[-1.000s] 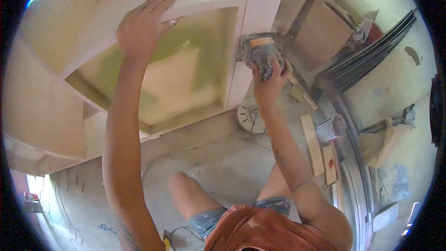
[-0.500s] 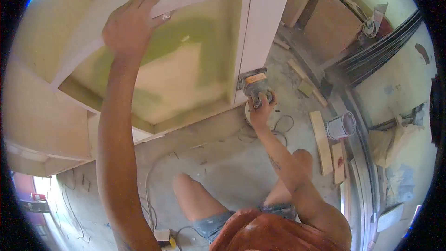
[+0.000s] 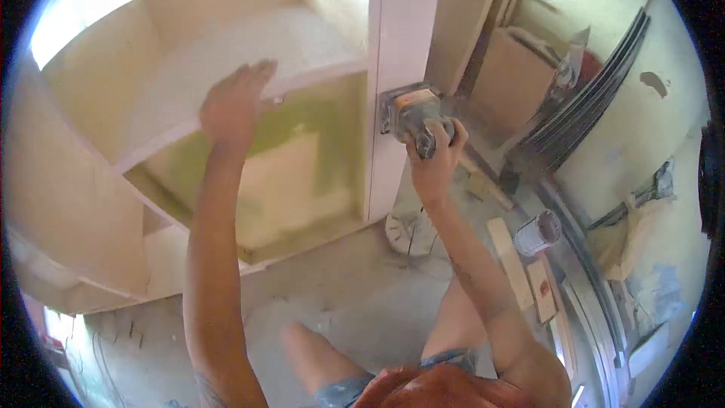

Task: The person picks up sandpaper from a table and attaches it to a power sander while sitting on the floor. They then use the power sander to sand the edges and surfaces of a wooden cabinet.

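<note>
My right hand (image 3: 434,170) is wrapped around the rear of a dusty electric sander (image 3: 414,112). The sander's flat pad is against the pale vertical side panel (image 3: 402,23) of a wooden cabinet. My left hand (image 3: 230,112) lies over the front edge of the cabinet shelf (image 3: 310,38), its fingers stretched out and nothing held. Below that edge is an open compartment whose back panel (image 3: 283,181) is cream with green patches. A small shiny fitting (image 3: 279,100) sits on the edge beside my left hand.
A round, pale slotted object (image 3: 408,230) stands on the floor beneath the sander. Wooden boards (image 3: 510,261) and a paint can (image 3: 538,232) lie to the right. Dark thin strips (image 3: 585,102) lean against the wall, near a brown board (image 3: 507,75).
The sander has moved up along the side panel in my right hand. My view has tilted upward, showing more of the upper shelf. My left hand stays on the shelf edge.
</note>
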Available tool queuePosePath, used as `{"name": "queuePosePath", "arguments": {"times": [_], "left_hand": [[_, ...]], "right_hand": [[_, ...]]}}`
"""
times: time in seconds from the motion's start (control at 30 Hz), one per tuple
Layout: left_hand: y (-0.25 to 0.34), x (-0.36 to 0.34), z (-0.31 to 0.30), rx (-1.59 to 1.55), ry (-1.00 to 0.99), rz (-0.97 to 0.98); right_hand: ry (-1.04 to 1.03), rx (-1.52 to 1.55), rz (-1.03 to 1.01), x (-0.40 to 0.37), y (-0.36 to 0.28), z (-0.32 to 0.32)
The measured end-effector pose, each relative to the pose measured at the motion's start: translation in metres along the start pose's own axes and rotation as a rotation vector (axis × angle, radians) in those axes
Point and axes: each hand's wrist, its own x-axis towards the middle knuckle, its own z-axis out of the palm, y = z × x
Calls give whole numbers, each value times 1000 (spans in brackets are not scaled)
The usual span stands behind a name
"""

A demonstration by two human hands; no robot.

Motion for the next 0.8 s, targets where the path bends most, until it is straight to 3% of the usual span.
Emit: {"name": "queuePosePath", "arguments": {"times": [0.17, 0.47, 0.63, 0.8], "left_hand": [[9, 6, -29, -79, -97, -3], [17, 8, -31, -104, -159, -60], [14, 6, -27, -136, -125, -25], [15, 6, -27, -135, -154, -26]], "right_hand": [[140, -48, -186, 111, -44, -6], [258, -80, -267, 269, -145, -48], [224, -31, -340, 296, -157, -53], [244, -123, -314, 266, -145, -48]]}}
